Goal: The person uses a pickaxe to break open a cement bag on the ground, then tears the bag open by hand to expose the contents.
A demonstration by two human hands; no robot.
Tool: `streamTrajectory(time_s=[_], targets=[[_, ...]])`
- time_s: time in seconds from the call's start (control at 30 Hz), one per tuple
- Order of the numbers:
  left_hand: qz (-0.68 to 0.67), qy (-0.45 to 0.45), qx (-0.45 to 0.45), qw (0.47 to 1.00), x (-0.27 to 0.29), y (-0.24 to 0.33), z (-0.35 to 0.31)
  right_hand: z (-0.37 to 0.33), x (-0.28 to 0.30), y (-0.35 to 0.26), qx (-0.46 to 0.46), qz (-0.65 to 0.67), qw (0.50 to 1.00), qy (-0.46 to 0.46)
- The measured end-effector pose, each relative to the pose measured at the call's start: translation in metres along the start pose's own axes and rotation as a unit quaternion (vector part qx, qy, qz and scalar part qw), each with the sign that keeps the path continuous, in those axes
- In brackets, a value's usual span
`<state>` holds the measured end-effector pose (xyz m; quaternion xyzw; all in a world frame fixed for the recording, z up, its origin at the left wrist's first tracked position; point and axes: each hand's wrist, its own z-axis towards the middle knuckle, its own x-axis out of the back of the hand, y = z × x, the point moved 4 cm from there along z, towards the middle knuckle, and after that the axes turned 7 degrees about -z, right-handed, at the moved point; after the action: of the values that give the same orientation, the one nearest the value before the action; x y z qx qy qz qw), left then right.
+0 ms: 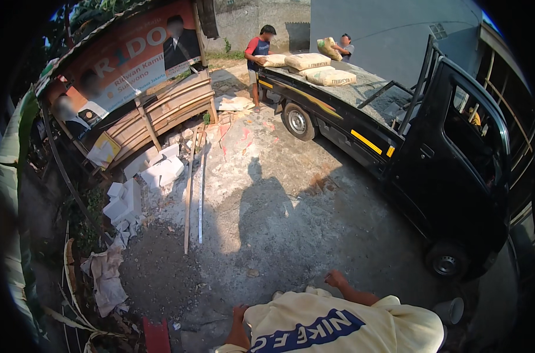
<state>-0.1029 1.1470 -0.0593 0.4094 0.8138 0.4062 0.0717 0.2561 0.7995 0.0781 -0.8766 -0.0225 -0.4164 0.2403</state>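
Note:
My right hand [336, 279] is held out in front of my pale yellow shirt [314, 320], low over the grey ground [279, 247]. Its fingers look loosely apart, and nothing shows in them. Nearer the lower edge is my left hand [240, 312], beside the shirt; it is small and its fingers are too unclear to read. Neither hand visibly touches another thing. My shadow [261, 200] falls on the ground ahead.
A black flatbed truck [361, 135] stands at the right, carrying cement sacks [307, 61]. One person [257, 56] handles a sack beside it; another person [345, 48] holds a sack [328, 48]. Leftward are long strips [189, 194], white blocks [123, 203] and gravel [161, 265].

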Motion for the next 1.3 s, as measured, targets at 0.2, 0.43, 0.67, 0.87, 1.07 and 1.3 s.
streamTrajectory(time_s=[0.2, 0.43, 0.67, 0.87, 1.07, 1.3], targets=[[0.003, 0.006, -0.006, 1.000, 0.000, 0.001, -0.006, 0.001, -0.003, 0.006, 0.004, -0.001, 1.000, 0.001], [0.016, -0.012, -0.038, 0.999, -0.010, 0.012, -0.011, -0.006, 0.001, 0.006, -0.017, -0.019, 1.000, -0.003], [-0.062, -0.007, 0.004, 0.998, -0.005, -0.004, -0.010, 0.001, 0.000, 0.002, -0.017, -0.011, 1.000, -0.017], [-0.043, -0.005, -0.020, 0.999, -0.002, -0.014, -0.005, 0.006, -0.002, 0.001, 0.006, -0.012, 1.000, 0.004], [-0.044, 0.008, -0.018, 0.999, 0.000, -0.020, -0.004, 0.007, -0.004, 0.002, 0.020, -0.008, 1.000, 0.006], [-0.009, 0.010, -0.021, 1.000, -0.004, -0.010, -0.007, 0.006, -0.003, 0.012, 0.002, 0.005, 1.000, 0.008]])
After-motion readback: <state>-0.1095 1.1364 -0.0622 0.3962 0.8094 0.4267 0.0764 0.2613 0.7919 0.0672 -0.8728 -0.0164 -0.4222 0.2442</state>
